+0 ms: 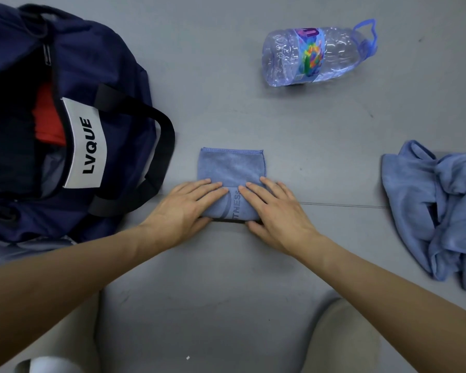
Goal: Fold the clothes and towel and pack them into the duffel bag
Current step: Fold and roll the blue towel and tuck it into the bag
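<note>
Towel (231, 168) between bag (97, 57) and garment (441, 211)

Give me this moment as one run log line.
phase: folding | left hand: presses towel | right hand: presses towel | duffel bag: open, red cloth inside | blue garment: crumpled, unfolded

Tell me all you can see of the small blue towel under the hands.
The towel is a small light-blue cloth, soft-looking, with stitched edges and printed letters ending "TNESS". It lies folded on the grey surface, near part doubled over. The left hand and right hand press flat on that fold.
</note>
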